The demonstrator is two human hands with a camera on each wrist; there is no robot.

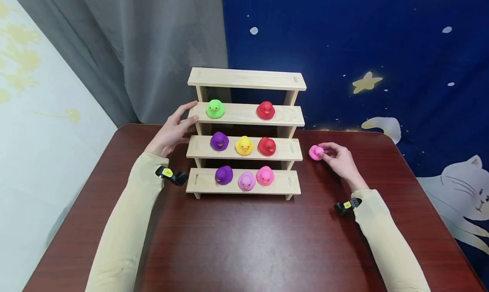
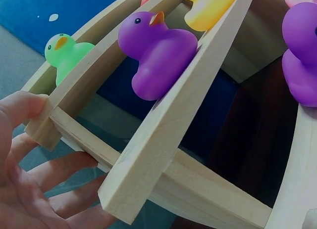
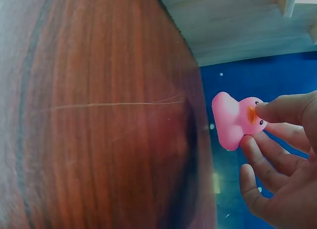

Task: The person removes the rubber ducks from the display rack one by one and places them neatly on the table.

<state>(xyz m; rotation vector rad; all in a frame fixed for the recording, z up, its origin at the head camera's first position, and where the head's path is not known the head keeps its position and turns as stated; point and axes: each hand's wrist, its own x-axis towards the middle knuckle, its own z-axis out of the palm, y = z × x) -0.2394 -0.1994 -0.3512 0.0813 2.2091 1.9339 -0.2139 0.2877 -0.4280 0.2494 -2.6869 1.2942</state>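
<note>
A pale wooden four-tier shelf point(image 1: 244, 152) stands on the table. My left hand point(image 1: 172, 130) holds the left end of its second board from the top; in the left wrist view the thumb lies on the board's edge with the fingers beside the frame. Right of the shelf, my right hand point(image 1: 340, 162) pinches a pink rubber duck point(image 3: 230, 120) by its head, apart from the shelf. A green duck point(image 1: 215, 109) and a red duck point(image 1: 265, 110) sit on the second board. Below them are a purple duck point(image 2: 156, 56), a yellow duck point(image 1: 244, 146) and another red duck point(image 1: 267, 146).
On the bottom board sit a purple duck point(image 1: 223, 175), a lilac duck point(image 1: 246, 181) and a pink duck point(image 1: 265, 175). The top board point(image 1: 246, 77) bears no duck. Behind the dark red-brown table point(image 1: 240, 241) hang a grey curtain point(image 1: 160, 46) and a blue starry cloth point(image 1: 324, 50).
</note>
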